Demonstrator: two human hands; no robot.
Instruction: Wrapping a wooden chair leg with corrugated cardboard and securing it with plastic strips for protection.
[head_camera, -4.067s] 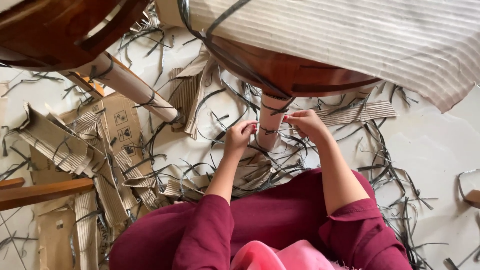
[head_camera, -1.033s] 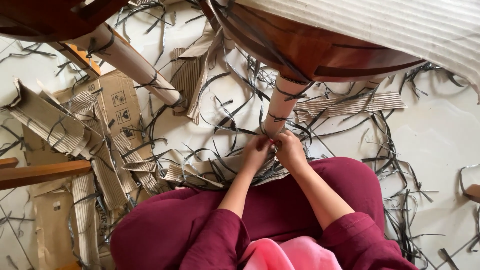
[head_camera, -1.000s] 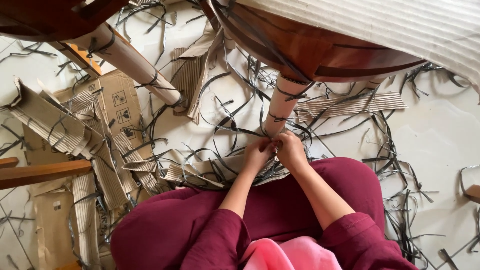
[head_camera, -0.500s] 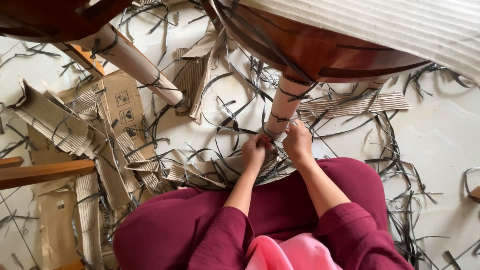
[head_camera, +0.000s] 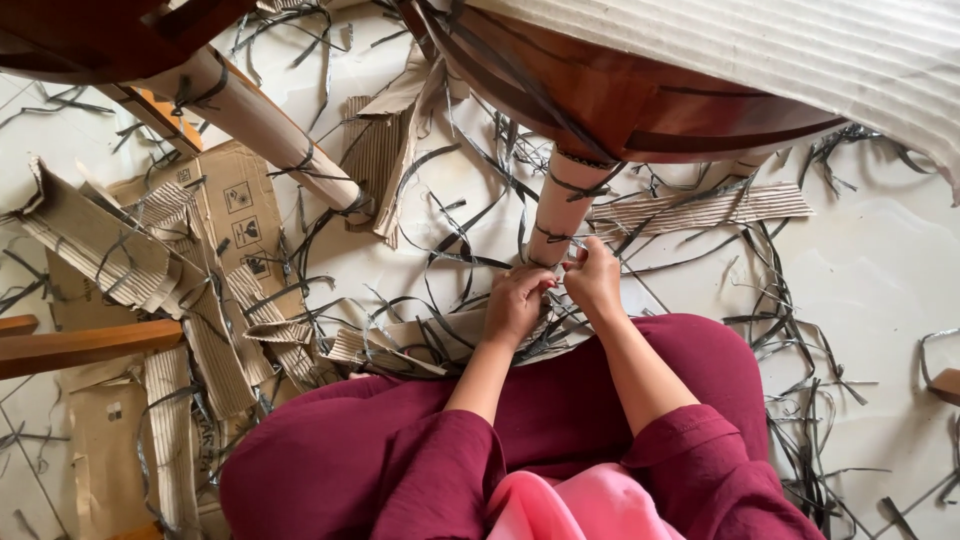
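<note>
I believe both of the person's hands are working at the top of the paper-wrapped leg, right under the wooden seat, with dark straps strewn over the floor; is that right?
Not quite. In the head view the left hand and right hand are at the bottom of the paper-wrapped leg, near the floor, not under the wooden seat. Dark straps do lie strewn about.

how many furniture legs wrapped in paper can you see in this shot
2. One wrapped leg stands just above the left hand and right hand, under the round wooden seat. Another wrapped leg slants at upper left. More may be hidden behind the seat.
</note>
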